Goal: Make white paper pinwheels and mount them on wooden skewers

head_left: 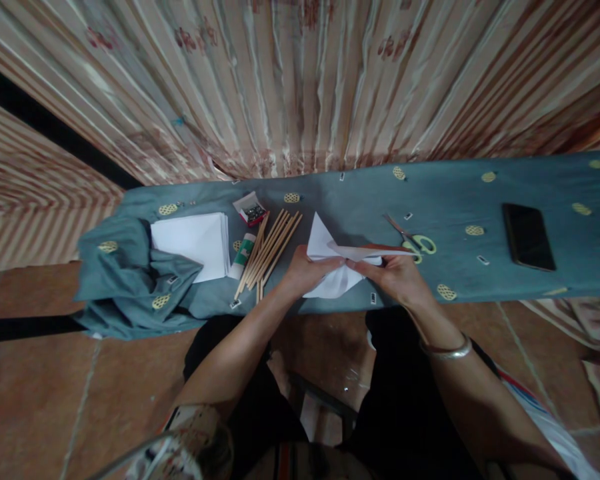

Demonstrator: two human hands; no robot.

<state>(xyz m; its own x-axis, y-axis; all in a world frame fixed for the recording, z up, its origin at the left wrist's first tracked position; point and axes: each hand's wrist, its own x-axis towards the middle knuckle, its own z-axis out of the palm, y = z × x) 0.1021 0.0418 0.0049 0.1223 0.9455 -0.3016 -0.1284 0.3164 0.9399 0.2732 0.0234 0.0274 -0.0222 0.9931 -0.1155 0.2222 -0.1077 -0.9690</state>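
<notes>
Paper [340, 252] in the pinch of left hand [310, 270] and right hand [399, 275], scissors [407, 237] nearby

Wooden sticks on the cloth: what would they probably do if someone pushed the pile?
The wooden sticks would probably spread apart, since they lie in a loose pile with no tie visible. Each would likely stay stiff, as they look straight. Each is probably light, being so slim.

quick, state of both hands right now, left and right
Left hand: closed, holding the left side of the folded white paper.
Right hand: closed, holding the right side of the same paper.
</notes>
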